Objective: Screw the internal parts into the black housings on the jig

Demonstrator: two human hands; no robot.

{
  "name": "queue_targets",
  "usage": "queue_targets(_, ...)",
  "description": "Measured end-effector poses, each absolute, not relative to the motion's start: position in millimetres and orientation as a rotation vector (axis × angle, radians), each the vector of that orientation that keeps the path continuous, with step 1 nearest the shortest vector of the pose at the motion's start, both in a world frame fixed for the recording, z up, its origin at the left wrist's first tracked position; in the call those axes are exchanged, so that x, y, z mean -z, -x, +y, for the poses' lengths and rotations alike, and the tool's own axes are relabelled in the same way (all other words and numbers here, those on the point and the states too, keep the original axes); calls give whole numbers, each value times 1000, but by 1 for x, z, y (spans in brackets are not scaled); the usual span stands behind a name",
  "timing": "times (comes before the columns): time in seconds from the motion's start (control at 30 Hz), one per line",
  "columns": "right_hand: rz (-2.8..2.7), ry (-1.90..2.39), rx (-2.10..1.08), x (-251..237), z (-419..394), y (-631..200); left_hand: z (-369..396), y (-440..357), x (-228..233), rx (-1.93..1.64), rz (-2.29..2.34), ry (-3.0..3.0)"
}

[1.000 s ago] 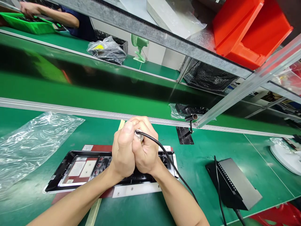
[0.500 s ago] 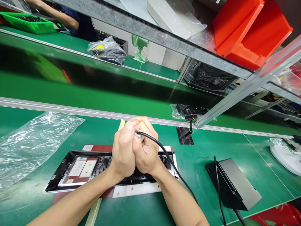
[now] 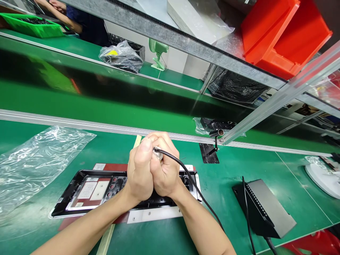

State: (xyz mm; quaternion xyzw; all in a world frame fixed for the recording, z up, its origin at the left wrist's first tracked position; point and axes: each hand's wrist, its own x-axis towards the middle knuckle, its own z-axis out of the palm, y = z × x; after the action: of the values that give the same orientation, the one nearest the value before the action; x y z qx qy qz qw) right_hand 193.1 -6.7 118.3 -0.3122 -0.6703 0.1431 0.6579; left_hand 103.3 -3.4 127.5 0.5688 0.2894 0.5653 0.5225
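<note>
My left hand (image 3: 141,170) and my right hand (image 3: 166,170) are wrapped together round a corded electric screwdriver (image 3: 158,154). Only its silvery top end shows, with a black cable (image 3: 190,176) curving out of it down to the right; the body and tip are hidden by my fingers. Below my hands lies a long black plastic housing (image 3: 71,189) with a light rim, open side up. It rests on a reddish-brown fixture board (image 3: 117,166) with white strips (image 3: 156,214). My hands cover the middle of the housing.
Clear plastic film (image 3: 45,159) lies at left. At right are a black box with cables (image 3: 262,207), a bracket holder (image 3: 216,134) and a white round part (image 3: 324,179). A metal shelf (image 3: 186,37) with a red bin (image 3: 281,39) hangs above. A co-worker's arm (image 3: 62,17) shows behind.
My hands stay in place, both still closed round the screwdriver. At the far left, the co-worker's arm has shifted and a hand has come into view.
</note>
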Motion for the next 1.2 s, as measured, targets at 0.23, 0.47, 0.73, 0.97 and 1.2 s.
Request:
queue_targets(0.23, -1512, 699, -314, -119, -6, -193, -3, -103, -128, -1343, 671, -1423)
queue_targets(0.47, -1530, 733, -274, -117, -6, -193, -2, -101, -127, -1302, 745, -1443)
queue_targets(0.73, -1552, 751, -297, -115, -7, -195, -4, -101, -130, -1275, 757, -1429)
queue_targets(0.97, -1571, 818, -278, -112, -6, -194, -4, -102, -129, -1302, 753, -1452)
queue_targets(1.2, -1551, 762, -264, -114, -5, -194, -3, -102, -130, -1298, 743, -1445)
